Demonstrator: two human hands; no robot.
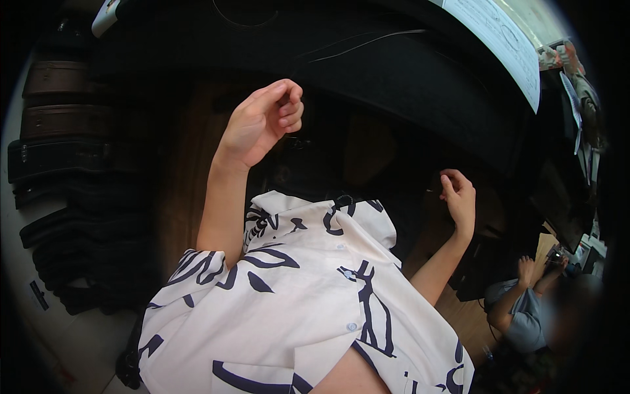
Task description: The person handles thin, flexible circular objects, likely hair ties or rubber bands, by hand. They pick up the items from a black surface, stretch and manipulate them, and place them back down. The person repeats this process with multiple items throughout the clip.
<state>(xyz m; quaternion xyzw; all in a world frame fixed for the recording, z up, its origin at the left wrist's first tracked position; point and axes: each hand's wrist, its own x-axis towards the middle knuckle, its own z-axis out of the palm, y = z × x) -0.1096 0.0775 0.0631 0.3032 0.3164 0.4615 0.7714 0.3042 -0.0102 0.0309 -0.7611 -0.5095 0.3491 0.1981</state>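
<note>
My left hand (264, 123) is raised near the front edge of a black table (394, 72). Its fingers curl in toward the thumb, and whatever they may hold is too fine to see. Lower and to the right, my right hand (461, 200) has thumb and forefinger pinched together. A tiny pale glint shows just left of those fingertips, but I cannot tell what it is. On the black tabletop lie a thin pale wire-like strand (367, 46) and a curved fine strand (246, 25), both apart from my hands.
Dark and brown cases (62, 121) are stacked along the left. A printed paper sheet (499, 49) lies at the table's far right, and a white object (105, 18) sits at the far left. Another person (525, 308) works at the lower right, beside a dark screen-like panel (561, 190).
</note>
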